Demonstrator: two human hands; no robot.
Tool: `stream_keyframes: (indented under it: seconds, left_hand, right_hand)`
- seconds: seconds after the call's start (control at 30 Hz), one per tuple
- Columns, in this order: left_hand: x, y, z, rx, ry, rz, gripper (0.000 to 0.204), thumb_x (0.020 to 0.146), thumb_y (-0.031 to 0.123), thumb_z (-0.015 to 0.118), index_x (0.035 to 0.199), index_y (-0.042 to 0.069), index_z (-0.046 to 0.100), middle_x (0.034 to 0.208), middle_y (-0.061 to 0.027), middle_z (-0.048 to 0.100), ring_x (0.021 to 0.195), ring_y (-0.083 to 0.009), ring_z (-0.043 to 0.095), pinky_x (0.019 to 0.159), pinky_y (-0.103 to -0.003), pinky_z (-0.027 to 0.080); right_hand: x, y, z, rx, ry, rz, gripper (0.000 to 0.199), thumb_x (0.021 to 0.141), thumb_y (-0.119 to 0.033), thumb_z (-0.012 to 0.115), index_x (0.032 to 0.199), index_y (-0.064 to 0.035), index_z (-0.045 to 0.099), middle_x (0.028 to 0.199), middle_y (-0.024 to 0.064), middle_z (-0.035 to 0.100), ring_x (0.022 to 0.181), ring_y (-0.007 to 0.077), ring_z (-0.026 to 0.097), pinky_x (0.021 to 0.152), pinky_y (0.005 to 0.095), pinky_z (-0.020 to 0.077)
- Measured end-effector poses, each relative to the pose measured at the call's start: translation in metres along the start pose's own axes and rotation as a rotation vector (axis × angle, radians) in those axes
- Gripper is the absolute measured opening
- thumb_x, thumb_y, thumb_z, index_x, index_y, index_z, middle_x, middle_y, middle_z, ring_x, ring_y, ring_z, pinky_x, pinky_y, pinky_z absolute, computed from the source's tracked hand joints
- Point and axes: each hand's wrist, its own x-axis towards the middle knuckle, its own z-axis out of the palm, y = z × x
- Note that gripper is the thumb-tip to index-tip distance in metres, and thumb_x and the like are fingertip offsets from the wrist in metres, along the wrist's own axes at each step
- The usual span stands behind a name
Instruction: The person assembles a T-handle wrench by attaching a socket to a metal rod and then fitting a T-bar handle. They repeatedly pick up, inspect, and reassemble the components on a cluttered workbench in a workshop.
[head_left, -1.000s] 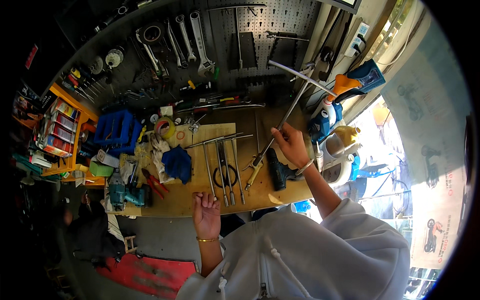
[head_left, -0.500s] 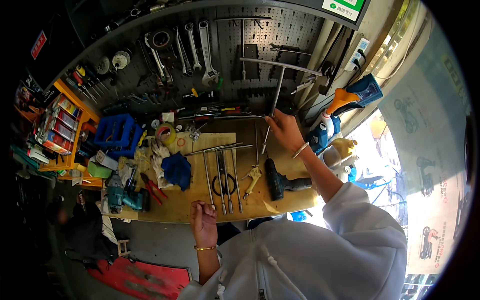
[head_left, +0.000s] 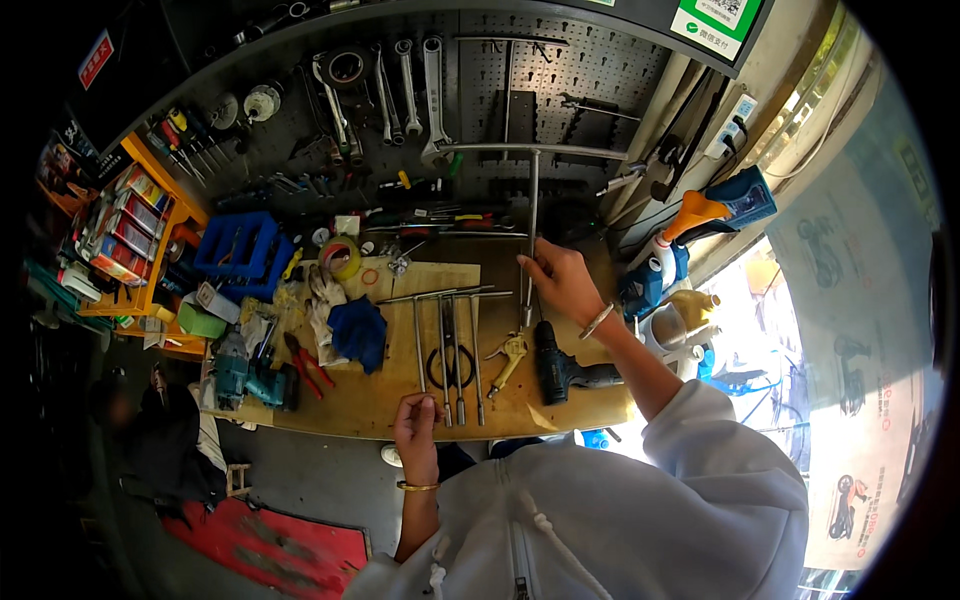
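Observation:
My right hand (head_left: 565, 285) grips the shaft of a metal T-handle wrench (head_left: 533, 200), held above the bench with its crossbar at the top. Over the bench's front edge, my left hand (head_left: 414, 425) is loosely curled, and nothing shows in it. Just beyond its fingers lie several more T-handle wrenches (head_left: 478, 375) side by side, crossbars toward the back. Black-handled scissors (head_left: 435, 368) lie under their shafts. Below the tip of the raised wrench is a beige air blow gun (head_left: 512, 352). A dark cordless drill (head_left: 553, 370) sits to its right.
Red-handled pliers (head_left: 305, 365), a blue cloth (head_left: 358, 335), white gloves (head_left: 320, 310) and teal power tools (head_left: 262, 385) cover the bench's left side. Behind stand a blue crate (head_left: 240, 250) and a pegboard (head_left: 480, 100) with spanners. Bottles with an orange funnel (head_left: 695, 213) are at right.
My right hand has shifted slightly down and left, bringing the T-handle wrench lower and more upright. My left hand has moved a little right, and its fingers have drawn closer together.

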Motion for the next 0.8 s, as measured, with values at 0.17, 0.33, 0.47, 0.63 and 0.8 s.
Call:
stream_keyframes:
  seconds: [0.17, 0.33, 0.47, 0.63, 0.8]
  left_hand:
    - [0.001, 0.000, 0.003, 0.012, 0.012, 0.019, 0.015, 0.096, 0.019, 0.056, 0.095, 0.004, 0.059, 0.081, 0.0003, 0.058, 0.073, -0.0077, 0.054, 0.067, -0.023, 0.044]
    - [0.000, -0.004, 0.001, 0.003, 0.006, 0.012, 0.014, 0.096, 0.018, 0.056, 0.095, 0.004, 0.059, 0.083, -0.0004, 0.059, 0.073, -0.0081, 0.055, 0.068, -0.023, 0.044]
    - [0.000, -0.009, -0.005, 0.000, -0.003, 0.001, 0.014, 0.096, 0.018, 0.056, 0.097, 0.004, 0.058, 0.088, -0.0016, 0.061, 0.076, -0.0091, 0.057, 0.070, -0.024, 0.046]
    - [0.002, -0.011, -0.006, -0.007, 0.033, 0.001, 0.015, 0.096, 0.018, 0.056, 0.098, 0.004, 0.059, 0.087, -0.0014, 0.061, 0.076, -0.0092, 0.057, 0.070, -0.024, 0.046]
    - [0.003, -0.008, -0.005, -0.017, 0.037, -0.029, 0.014, 0.095, 0.017, 0.057, 0.098, 0.004, 0.059, 0.086, -0.0009, 0.059, 0.076, -0.0091, 0.057, 0.071, -0.024, 0.046]
  right_hand:
    - [-0.005, -0.007, 0.005, 0.015, -0.038, -0.041, 0.029, 0.089, -0.014, 0.061, 0.074, 0.0026, 0.043, 0.060, 0.0176, 0.048, 0.054, 0.0366, 0.048, 0.050, 0.0405, 0.0374]
    - [-0.005, -0.009, 0.004, 0.021, -0.059, -0.042, 0.028, 0.089, -0.015, 0.061, 0.074, 0.0021, 0.045, 0.059, 0.0173, 0.048, 0.051, 0.0363, 0.044, 0.049, 0.0400, 0.0368]
    - [-0.002, -0.009, 0.004, 0.098, -0.095, 0.020, 0.028, 0.090, -0.016, 0.061, 0.075, 0.0022, 0.046, 0.056, 0.0165, 0.046, 0.049, 0.0328, 0.043, 0.048, 0.0386, 0.0363]
    - [0.007, 0.001, 0.004, 0.220, -0.185, 0.098, 0.026, 0.093, -0.019, 0.058, 0.079, 0.0016, 0.051, 0.057, 0.0106, 0.052, 0.045, 0.0191, 0.050, 0.045, 0.0318, 0.0391]
    - [0.016, 0.008, 0.000, 0.318, -0.249, 0.146, 0.024, 0.095, -0.022, 0.055, 0.086, 0.0001, 0.057, 0.062, 0.0048, 0.060, 0.045, 0.0095, 0.054, 0.043, 0.0256, 0.0429]
